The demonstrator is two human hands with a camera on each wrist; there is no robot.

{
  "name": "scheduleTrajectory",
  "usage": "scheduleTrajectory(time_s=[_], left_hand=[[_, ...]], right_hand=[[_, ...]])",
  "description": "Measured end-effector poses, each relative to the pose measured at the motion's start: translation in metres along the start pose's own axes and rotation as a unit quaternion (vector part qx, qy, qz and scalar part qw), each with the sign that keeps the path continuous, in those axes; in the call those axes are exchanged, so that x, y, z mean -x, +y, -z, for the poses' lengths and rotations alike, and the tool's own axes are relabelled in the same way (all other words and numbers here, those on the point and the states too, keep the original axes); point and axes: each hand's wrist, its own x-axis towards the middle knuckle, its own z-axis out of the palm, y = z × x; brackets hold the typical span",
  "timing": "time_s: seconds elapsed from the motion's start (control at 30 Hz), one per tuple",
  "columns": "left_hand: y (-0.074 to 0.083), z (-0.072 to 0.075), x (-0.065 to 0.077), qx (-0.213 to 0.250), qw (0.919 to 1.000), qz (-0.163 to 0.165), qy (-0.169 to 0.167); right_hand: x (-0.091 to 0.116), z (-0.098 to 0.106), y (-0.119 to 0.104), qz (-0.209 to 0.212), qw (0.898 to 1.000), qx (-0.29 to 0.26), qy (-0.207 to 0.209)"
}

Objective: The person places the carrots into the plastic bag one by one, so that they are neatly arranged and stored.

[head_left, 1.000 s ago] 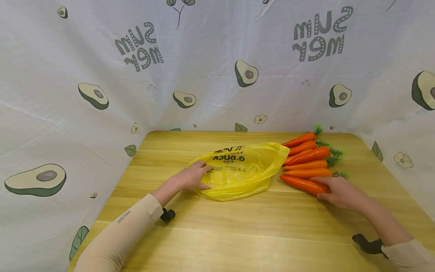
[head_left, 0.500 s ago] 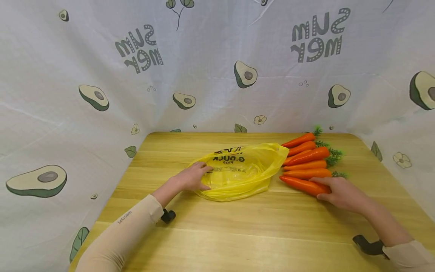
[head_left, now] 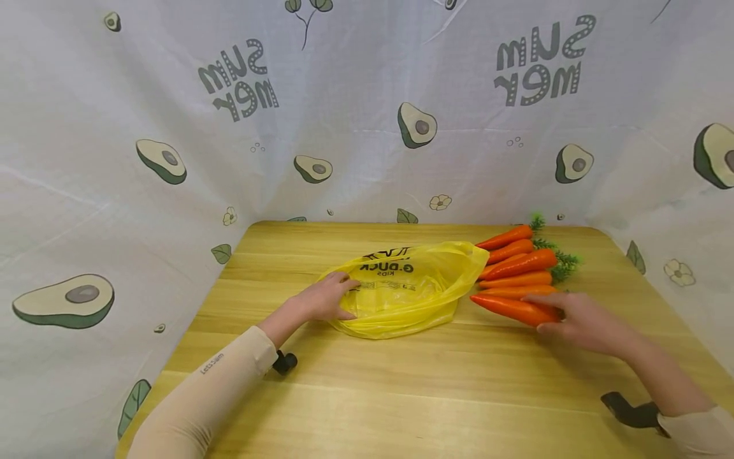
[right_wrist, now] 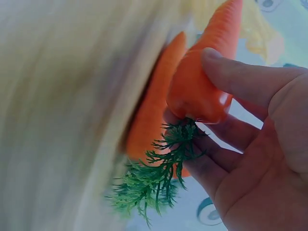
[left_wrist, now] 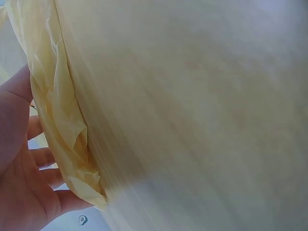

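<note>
At the middle of the table, a yellow plastic bag [head_left: 401,296] lies with its mouth spread toward me. My left hand [head_left: 323,298] is at the bag's left side, thumb and fingers apart and tucked inside the rim. From the left wrist, the crinkled bag edge [left_wrist: 62,110] crosses in front of those fingers. My right hand [head_left: 585,324] pinches the nearest carrot [head_left: 513,308] by its thick end, thumb on top and fingers beneath. Its green leafy top [right_wrist: 178,144] hangs below the grip in the right wrist view, with another carrot [right_wrist: 156,103] behind it.
Several other orange carrots [head_left: 524,261] lie side by side right of the bag, tips toward it, some partly behind its edge. The wooden table [head_left: 401,395] ends at a white printed cloth [head_left: 355,95] at the back and sides.
My right hand, now pinching the nearest carrot, has raised its thick end slightly. The hand covers leaves that showed before. My left hand and the bag stay in place.
</note>
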Motion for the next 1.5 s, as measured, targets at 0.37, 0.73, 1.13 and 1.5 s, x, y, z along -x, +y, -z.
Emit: scheduleTrajectory(time_s=[0.37, 0.73, 1.13, 1.5], left_hand=[[0.002, 0.002, 0.0, 0.002, 1.0, 0.002, -0.004], [0.001, 0.0, -0.001, 0.002, 0.9999, 0.008, -0.008], [0.002, 0.003, -0.004, 0.007, 0.9998, 0.011, -0.013], [0.004, 0.004, -0.008, 0.009, 0.9997, 0.013, -0.019]], right_hand=[[-0.008, 0.025, -0.027, 0.038, 0.999, 0.006, 0.003], [-0.021, 0.034, -0.053, 0.054, 0.999, -0.008, 0.001], [-0.05, 0.041, -0.084, 0.095, 0.995, -0.026, 0.002], [-0.079, 0.035, -0.107, 0.103, 0.994, -0.031, -0.013]])
